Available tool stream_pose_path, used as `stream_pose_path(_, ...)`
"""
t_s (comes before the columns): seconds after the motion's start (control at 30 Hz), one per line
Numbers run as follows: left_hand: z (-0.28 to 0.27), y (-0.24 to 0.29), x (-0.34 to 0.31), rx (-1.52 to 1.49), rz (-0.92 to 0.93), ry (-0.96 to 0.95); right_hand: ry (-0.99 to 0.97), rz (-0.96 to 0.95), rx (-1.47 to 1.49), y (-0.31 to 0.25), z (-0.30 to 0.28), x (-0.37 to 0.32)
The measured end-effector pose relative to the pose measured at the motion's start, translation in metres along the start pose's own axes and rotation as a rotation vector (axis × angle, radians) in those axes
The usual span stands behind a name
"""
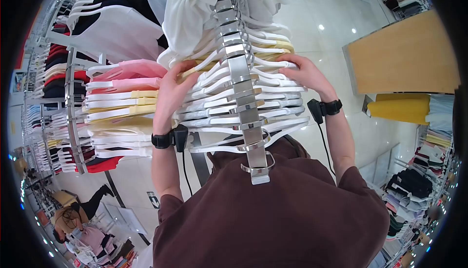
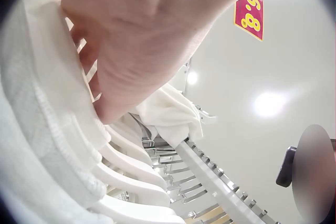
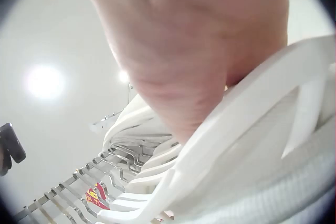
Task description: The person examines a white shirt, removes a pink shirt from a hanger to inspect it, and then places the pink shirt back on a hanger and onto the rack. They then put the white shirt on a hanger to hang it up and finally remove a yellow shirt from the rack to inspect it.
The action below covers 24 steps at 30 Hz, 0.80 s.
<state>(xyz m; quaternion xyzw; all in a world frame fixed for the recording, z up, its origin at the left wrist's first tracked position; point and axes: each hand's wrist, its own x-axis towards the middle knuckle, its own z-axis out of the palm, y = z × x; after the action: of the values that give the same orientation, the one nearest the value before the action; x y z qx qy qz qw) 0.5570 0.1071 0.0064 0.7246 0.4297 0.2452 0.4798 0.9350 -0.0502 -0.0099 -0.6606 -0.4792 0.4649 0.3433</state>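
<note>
White hangers (image 1: 219,95) bearing white and pale grey garments hang in a close row on a metal rail (image 1: 239,68) in front of the person. My left hand (image 1: 176,88) grips the left shoulders of several hangers near a yellow garment (image 1: 211,58); in the left wrist view its fingers curl behind a white garment (image 2: 58,56). Opposite it, my right hand (image 1: 310,77) grips the right ends of the same group, its thumb and fingers at the hanger shoulders. A white hanger (image 3: 236,108) partly hides its fingertips in the right wrist view.
A bunched white garment (image 1: 190,14) lies over the rail's far end. Pink garments (image 1: 131,75) and yellow ones hang on the left, close beside the left forearm. A wooden panel (image 1: 404,53) stands at right. Another person (image 1: 73,217) bends over clothes at lower left.
</note>
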Motion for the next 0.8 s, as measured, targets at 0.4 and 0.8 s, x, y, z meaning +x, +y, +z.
stream_pose_path(0.4,0.009,0.003,0.006,0.158,0.023,0.002,0.223,-0.068,0.222,0.029,0.002,0.019)
stream_pose_path(0.8,0.011,-0.002,-0.007,0.042,0.007,0.095,0.059,-0.114,-0.269,-0.003,-0.013,0.029)
